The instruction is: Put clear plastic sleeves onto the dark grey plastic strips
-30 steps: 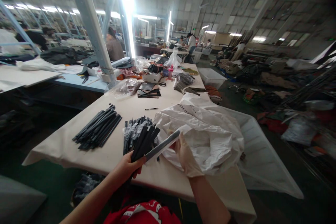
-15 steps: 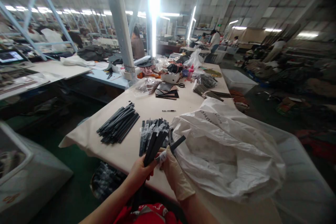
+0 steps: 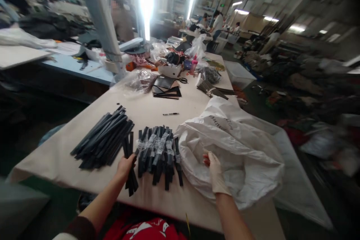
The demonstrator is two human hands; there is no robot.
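My left hand (image 3: 125, 168), bare, is closed around a few dark flat strips (image 3: 131, 180) standing nearly upright at the table's near side. Left of it lies a loose pile of similar dark strips (image 3: 105, 138). To its right are several dark strips banded with clear plastic (image 3: 157, 150), laid side by side. My right hand (image 3: 214, 168), in a pale glove with bare fingertips, is over the mouth of a crumpled white sack (image 3: 250, 157). Its fingers are curled together; what they pinch, if anything, I cannot make out.
A pen (image 3: 171, 114) lies mid-table. Behind it are stacked dark sheets (image 3: 167, 87), scissors (image 3: 183, 80), a plastic bag (image 3: 142, 80) and a tied bundle of olive strips (image 3: 209, 89). A metal post (image 3: 98, 18) rises at left. Other people work farther back.
My hands have separated: the left moved left with strips, the right moved right to the sack. The plastic-wrapped strip is no longer between them. The view has shifted.
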